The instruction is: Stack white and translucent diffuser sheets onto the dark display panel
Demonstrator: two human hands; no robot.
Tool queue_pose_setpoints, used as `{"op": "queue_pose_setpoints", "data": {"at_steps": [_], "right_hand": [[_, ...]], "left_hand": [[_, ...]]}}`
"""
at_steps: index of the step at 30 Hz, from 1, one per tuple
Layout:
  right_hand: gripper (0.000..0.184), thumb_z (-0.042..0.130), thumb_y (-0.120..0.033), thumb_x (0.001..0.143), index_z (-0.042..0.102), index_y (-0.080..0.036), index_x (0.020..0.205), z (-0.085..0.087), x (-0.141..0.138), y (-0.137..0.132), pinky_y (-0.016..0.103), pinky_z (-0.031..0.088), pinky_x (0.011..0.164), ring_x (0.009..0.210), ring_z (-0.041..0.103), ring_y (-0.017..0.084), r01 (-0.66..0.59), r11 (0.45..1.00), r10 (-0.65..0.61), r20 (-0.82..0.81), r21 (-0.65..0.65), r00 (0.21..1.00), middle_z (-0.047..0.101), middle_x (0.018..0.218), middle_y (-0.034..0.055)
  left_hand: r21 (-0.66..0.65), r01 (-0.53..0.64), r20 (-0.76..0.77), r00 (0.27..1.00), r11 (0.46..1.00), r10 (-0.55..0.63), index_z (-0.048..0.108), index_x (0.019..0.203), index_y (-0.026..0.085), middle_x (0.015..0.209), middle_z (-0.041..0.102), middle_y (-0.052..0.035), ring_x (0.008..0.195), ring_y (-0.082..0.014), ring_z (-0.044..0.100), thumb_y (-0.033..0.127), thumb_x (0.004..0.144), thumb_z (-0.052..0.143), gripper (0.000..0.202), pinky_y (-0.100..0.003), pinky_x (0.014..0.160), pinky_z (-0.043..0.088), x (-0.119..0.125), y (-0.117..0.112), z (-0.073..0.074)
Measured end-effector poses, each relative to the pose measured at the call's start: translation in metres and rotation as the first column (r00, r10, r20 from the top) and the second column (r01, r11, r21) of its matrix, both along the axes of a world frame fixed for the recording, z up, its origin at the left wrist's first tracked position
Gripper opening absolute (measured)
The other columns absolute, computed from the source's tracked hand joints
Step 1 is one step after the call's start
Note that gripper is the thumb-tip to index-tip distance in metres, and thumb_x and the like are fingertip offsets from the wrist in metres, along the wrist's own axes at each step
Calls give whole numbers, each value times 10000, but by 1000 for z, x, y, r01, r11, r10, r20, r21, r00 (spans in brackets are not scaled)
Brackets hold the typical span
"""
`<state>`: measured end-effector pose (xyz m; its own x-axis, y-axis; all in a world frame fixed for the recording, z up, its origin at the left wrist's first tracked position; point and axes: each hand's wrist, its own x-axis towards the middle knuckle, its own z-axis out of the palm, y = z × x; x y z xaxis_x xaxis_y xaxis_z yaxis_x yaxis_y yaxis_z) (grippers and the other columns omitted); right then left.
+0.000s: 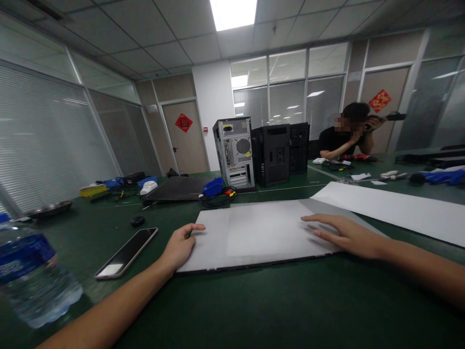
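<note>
A flat grey panel (261,232) with a dark edge lies on the green table (254,305) in front of me. My left hand (179,245) rests at the panel's left edge, its fingers curled loosely against it and the thumb on top. My right hand (347,235) lies flat on the panel's right part with fingers stretched out. Neither hand lifts anything.
A phone (127,252) lies left of the panel, a water bottle (31,276) at the near left. A white sheet (392,208) lies to the right. Three computer towers (265,152) stand at the back, tools and cables around them. A person (347,133) sits at the far right.
</note>
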<state>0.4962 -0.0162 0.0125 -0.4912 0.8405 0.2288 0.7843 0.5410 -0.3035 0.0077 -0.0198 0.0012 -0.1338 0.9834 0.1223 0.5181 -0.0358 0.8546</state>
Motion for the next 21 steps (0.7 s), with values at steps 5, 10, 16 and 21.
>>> {"op": "queue_pose_setpoints", "data": {"at_steps": [5,10,16,21], "right_hand": [[587,397,-641,942,653,-228,1271,-3,7,10,548,435,1049,1186,585,317,133,977,-155,123,165,980,637,1302,92],[604,373,-654,946,695,-208,1197,-6,12,12,554,482,972,1089,623,316,158,981,-176,181,114,968,672,1219,104],[582,428,-632,946,553,-292,1402,-4,0,4,497,378,1144,1331,484,276,7,999,-5,42,-34,999,517,1463,26],[593,423,-633,940,649,-219,1298,-3,2,6,543,423,1091,1248,552,310,72,991,-84,101,111,991,611,1350,77]], "left_hand": [[-4,5,-11,1000,1000,-5,710,1107,203,1361,637,-44,693,-139,664,81,735,527,432,-228,573,499,-1,0,0],[48,14,-42,999,999,-12,724,1080,195,1318,664,-40,840,-172,687,97,740,535,402,-245,686,519,-2,1,-2],[32,-5,-64,998,999,7,717,1086,188,1302,669,-46,609,-106,601,87,742,534,403,-226,562,459,-1,1,-1],[22,-9,-16,1000,1000,9,715,1079,185,1280,680,-50,654,-117,628,66,714,536,423,-216,554,460,1,1,0]]}}
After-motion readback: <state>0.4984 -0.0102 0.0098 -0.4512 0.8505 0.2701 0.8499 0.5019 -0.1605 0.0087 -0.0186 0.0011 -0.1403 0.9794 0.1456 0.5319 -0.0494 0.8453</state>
